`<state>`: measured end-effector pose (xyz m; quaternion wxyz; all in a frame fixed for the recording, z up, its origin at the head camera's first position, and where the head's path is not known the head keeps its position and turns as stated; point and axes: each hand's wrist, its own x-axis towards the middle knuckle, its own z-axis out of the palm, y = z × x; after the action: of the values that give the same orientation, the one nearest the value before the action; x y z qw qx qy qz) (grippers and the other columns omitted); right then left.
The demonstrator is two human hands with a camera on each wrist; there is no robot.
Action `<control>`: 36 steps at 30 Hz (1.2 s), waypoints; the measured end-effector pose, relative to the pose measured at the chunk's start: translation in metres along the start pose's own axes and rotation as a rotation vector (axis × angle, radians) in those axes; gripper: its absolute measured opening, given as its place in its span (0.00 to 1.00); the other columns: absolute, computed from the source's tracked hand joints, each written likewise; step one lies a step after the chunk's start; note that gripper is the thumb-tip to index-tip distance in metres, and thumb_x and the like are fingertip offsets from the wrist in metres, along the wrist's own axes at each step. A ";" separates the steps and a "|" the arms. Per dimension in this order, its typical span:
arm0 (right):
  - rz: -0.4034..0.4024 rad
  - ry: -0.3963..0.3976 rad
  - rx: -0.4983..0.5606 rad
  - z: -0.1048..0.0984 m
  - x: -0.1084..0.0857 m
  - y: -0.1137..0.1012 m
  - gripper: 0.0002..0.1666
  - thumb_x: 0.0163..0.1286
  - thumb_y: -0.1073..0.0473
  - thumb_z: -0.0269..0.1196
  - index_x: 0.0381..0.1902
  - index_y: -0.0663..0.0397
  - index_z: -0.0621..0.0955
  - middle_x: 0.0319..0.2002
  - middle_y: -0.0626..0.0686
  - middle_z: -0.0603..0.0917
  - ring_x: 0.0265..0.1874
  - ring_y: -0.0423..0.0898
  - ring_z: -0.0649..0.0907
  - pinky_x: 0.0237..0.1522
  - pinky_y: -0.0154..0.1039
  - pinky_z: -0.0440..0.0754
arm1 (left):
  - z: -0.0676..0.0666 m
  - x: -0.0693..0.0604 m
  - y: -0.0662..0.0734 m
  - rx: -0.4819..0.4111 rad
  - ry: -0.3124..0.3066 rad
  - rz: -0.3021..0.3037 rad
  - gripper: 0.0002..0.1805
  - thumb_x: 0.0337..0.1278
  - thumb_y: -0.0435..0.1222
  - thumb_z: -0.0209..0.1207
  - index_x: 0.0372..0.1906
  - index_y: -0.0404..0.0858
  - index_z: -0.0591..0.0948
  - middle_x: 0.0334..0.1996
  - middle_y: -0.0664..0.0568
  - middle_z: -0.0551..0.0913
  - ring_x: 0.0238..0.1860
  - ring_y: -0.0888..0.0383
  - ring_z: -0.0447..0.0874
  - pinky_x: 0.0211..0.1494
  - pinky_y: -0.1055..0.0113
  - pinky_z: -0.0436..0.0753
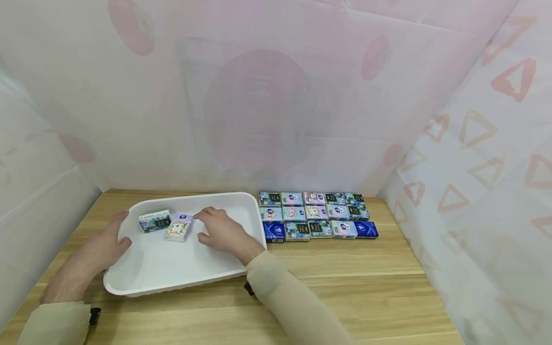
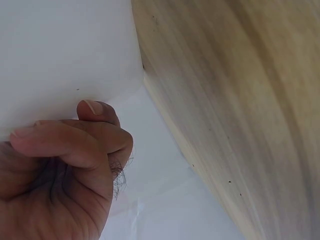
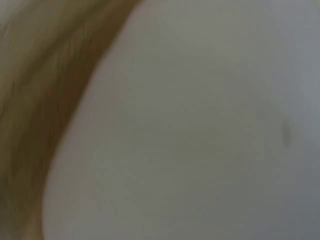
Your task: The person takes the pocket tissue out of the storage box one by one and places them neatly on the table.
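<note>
The white tray sits on the wooden table, its left rim held by my left hand, with the thumb over the inside. In the left wrist view, the left hand has bent fingers against a white surface. Over the tray's right half is my right hand, thumb and index finger apart and nothing between them. Left of those fingertips lies a cartoon-print tissue pack, with a purple tissue pack partly hidden behind it. A dark floral tissue pack stands farther left. The right wrist view shows only blurred white.
Right of the tray, several tissue packs lie in three rows on the table. A printed white cloth wall rises behind, and others stand at both sides.
</note>
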<state>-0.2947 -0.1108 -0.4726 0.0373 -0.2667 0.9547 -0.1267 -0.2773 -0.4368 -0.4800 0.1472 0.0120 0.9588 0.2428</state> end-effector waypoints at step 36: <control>0.043 -0.042 -0.238 0.035 0.012 -0.058 0.30 0.87 0.37 0.69 0.82 0.22 0.81 0.86 0.31 0.78 0.84 0.39 0.78 0.74 0.40 0.88 | 0.000 0.003 -0.005 0.038 0.027 0.064 0.49 0.89 0.35 0.51 0.92 0.20 0.35 0.70 0.02 0.69 0.40 0.39 0.93 0.37 0.54 0.88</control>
<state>-0.2714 -0.1723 -0.4914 0.0280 -0.2513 0.9675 -0.0063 -0.2800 -0.4407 -0.4830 0.1259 0.0423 0.9642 0.2294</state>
